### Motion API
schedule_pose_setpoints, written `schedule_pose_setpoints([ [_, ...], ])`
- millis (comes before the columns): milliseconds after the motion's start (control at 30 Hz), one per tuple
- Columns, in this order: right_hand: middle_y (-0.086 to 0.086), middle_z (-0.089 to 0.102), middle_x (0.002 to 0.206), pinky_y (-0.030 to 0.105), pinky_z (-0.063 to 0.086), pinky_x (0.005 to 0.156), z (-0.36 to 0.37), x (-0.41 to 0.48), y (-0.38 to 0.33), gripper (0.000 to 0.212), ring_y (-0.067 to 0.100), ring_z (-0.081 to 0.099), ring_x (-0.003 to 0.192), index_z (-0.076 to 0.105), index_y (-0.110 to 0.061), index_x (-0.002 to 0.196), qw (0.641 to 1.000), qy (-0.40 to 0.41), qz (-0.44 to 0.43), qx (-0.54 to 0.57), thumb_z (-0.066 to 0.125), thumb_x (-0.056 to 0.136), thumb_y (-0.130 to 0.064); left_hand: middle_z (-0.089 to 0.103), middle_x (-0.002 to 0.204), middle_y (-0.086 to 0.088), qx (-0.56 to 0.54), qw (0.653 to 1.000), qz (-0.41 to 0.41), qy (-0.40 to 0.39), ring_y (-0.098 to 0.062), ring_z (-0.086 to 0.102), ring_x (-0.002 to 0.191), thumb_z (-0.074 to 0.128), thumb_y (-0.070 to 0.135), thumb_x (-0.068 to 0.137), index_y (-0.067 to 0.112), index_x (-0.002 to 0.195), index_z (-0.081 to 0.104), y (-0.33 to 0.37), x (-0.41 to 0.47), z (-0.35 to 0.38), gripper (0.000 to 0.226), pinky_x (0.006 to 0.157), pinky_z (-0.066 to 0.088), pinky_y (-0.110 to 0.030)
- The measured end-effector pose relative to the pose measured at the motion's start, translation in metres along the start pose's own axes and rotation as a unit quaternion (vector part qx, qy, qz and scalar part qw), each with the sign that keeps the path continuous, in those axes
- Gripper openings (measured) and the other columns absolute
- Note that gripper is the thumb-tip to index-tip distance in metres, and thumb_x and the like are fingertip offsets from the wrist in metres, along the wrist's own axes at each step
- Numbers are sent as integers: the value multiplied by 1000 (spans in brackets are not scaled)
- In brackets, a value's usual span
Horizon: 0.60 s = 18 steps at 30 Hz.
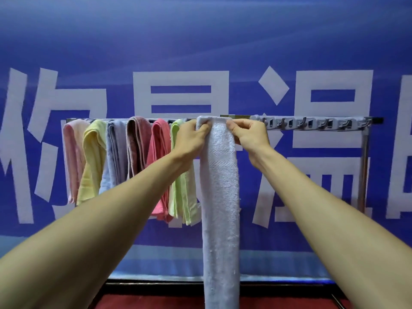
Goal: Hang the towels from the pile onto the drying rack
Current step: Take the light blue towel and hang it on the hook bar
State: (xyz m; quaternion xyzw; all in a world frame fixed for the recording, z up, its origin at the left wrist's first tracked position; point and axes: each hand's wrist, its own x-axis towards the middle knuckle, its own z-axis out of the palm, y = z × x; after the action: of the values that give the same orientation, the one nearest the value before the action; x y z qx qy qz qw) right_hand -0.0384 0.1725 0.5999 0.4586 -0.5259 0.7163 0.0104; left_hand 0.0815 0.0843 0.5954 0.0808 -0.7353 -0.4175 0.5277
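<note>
Setting: indoor staged or display space, looks like an exhibition or promotional stand. The backdrop is a large blue printed banner with oversized white Chinese characters, filling the whole view. A freestanding chrome drying rack stands just in front, with grey plastic clips along its rail. A red floor covering lies below the black bottom frame.

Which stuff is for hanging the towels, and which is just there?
For the job: white towel, left hand and right hand gripping it, drying rack, hung towels.
Just there: grey clips, blue banner, red floor.
</note>
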Motion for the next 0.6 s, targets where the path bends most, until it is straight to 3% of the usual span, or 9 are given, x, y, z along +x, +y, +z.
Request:
schedule_pose_setpoints([
  [133,1,63,73,33,47,66,-3,-5,8,50,14,56,62,69,-6,91,994,-38,93,-52,51,93,-52,68,84,-7,-37,996,-74,31,-21,65,79,56,21,95,13,77,65,7,6,13,21,74,55,-39],
  [267,9,65,92,37,52,82,-13,-22,18,72,20,61,83,68,-9,112,969,-176,168,-34,29,92,-67,67,95,-10,-130,974,-172,76,-24,66,88,58,15,94,4,94,63,15,11,17,12,77,55,-37],
  [367,13,62,100,46,49,96,-22,-34,30,79,25,59,93,64,-6,117,950,-245,193,-31,33,85,-71,65,98,-11,-215,939,-239,117,-23,64,87,55,5,93,7,110,60,14,22,12,18,64,55,-31],
  [433,14,67,107,46,50,95,-28,-42,38,67,26,63,97,62,-3,119,938,-286,194,-34,42,89,-60,64,91,-7,-246,915,-288,139,-19,62,78,48,4,94,12,104,61,13,28,5,18,55,51,-25],
  [500,15,67,118,47,49,100,-34,-52,45,45,29,65,106,59,0,121,922,-332,193,-56,55,94,-36,62,88,-3,-270,896,-317,157,-16,58,74,42,7,96,12,106,60,16,27,0,21,52,49,-19],
  [533,15,66,120,48,48,100,-37,-56,50,37,29,64,109,59,0,121,912,-355,191,-71,59,93,-25,60,89,-4,-269,895,-315,164,-17,55,73,39,6,98,8,113,60,13,25,-3,26,46,44,-16],
  [600,15,67,119,45,51,98,-41,-61,55,31,29,64,111,61,-2,119,898,-386,188,-93,63,90,-12,57,106,-9,-267,898,-307,168,-21,54,80,37,1,98,-3,133,49,13,15,-9,37,37,39,-22],
])
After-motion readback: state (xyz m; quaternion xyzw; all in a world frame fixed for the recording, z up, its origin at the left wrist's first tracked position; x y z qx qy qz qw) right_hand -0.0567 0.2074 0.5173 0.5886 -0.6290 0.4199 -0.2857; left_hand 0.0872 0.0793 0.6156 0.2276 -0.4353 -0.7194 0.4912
